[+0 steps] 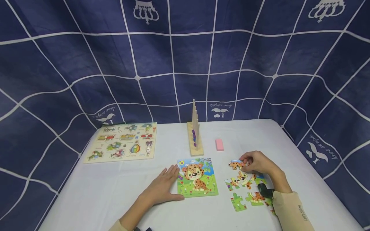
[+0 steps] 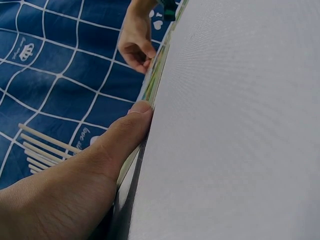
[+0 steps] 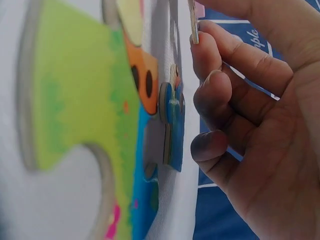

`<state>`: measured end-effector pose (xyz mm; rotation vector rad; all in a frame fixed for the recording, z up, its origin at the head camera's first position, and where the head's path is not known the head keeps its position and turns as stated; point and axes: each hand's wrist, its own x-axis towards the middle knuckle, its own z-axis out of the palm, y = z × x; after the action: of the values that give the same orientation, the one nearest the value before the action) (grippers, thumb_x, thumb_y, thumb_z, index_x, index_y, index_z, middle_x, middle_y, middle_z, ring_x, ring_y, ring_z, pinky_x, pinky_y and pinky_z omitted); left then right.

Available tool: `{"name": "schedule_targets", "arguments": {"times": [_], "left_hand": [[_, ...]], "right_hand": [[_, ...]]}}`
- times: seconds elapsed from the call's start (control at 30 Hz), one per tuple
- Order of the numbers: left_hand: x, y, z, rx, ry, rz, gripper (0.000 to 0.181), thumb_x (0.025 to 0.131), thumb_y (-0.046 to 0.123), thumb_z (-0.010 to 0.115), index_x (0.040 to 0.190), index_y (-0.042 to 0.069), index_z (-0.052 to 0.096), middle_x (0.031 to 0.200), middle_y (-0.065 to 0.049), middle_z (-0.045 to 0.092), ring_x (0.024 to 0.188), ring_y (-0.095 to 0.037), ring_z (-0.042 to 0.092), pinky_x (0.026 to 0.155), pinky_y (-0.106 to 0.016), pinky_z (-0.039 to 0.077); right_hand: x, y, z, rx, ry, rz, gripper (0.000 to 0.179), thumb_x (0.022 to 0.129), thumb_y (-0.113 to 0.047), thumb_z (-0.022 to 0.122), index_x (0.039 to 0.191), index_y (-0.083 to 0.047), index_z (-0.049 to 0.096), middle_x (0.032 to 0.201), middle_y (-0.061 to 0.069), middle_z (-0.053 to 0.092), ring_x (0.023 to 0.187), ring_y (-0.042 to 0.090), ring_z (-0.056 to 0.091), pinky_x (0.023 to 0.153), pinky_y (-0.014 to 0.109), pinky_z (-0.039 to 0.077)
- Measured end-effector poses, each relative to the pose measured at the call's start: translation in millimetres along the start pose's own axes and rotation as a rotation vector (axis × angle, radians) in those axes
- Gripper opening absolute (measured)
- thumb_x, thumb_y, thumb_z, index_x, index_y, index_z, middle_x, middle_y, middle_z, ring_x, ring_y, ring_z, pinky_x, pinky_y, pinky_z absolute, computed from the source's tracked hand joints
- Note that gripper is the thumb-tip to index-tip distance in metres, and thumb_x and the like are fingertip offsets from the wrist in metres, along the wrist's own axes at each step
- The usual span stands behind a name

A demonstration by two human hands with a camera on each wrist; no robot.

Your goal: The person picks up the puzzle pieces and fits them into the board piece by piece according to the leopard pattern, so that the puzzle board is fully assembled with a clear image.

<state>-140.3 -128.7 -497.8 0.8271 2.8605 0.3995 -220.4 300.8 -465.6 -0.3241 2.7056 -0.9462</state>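
Observation:
A square leopard picture board (image 1: pixel 199 179) lies on the white table, with my left hand (image 1: pixel 164 186) flat along its left side, fingers extended and thumb near the lower left corner. To the right, my right hand (image 1: pixel 258 162) pinches a jigsaw piece (image 1: pixel 235 165) with orange spotted fur and a bit of blue. Seen edge-on in the right wrist view, the same piece (image 3: pixel 194 25) sits at the fingertips. Loose jigsaw pieces lie below that hand, among them a green piece (image 1: pixel 238 202) and a leopard face piece (image 1: pixel 242 177).
A wooden vehicle puzzle (image 1: pixel 121 142) lies at the back left. Behind the leopard board stands a peg stand (image 1: pixel 196 150) with upright rods and small purple and blue beads. A pink block (image 1: pixel 219 145) is right of it. A blue checked curtain (image 1: pixel 185 54) hangs behind the table.

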Motion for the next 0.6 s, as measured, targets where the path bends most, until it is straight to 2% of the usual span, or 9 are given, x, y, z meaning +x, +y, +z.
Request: {"name": "schedule_targets", "arguments": {"times": [0.27,0.6], "left_hand": [[0.4,-0.1,-0.7,-0.004,0.003,0.0,0.113,0.075,0.082,0.053,0.153,0.004,0.026,0.162,-0.012,0.021,0.15,-0.028,0.022,0.123,-0.046,0.021],[-0.4,1.4,-1.3,-0.002,0.004,-0.006,0.113,0.075,0.082,0.053,0.153,0.004,0.027,0.162,-0.012,0.022,0.15,-0.027,0.023,0.123,-0.045,0.022]], "right_hand": [[1.6,0.1,0.0,0.033,-0.008,-0.004,0.041,0.068,-0.021,0.087,0.102,-0.006,0.07,0.082,0.002,0.06,0.072,0.013,0.05,0.058,0.021,0.043],[1.9,-1.1,1.0,0.008,-0.012,-0.006,0.04,0.07,-0.02,0.086,0.103,-0.006,0.07,0.082,0.002,0.06,0.072,0.014,0.049,0.058,0.021,0.042]]}}
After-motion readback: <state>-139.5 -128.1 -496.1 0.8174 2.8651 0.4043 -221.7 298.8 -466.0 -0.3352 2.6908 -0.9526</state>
